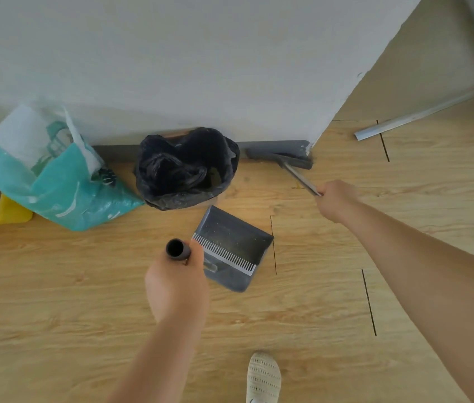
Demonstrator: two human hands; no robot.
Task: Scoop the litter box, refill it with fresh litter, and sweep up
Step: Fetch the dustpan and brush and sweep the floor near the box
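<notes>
A grey dustpan (234,242) with a white comb edge stands on the wooden floor, its upright handle (177,249) gripped near the top by my left hand (176,282). My right hand (336,200) grips the thin metal handle of a grey broom (283,158), whose head lies against the baseboard at the wall corner. A black-lined bin (186,170) stands by the wall just behind the dustpan. The teal and white litter bag (55,175) leans to its left. The yellow litter box (3,212) is only partly visible at the left edge.
A white wall (200,68) ends at a corner on the right. A metal strip (415,114) lies on the floor past that corner. My slippered foot (263,378) is at the bottom of the view on the wood floor (55,301).
</notes>
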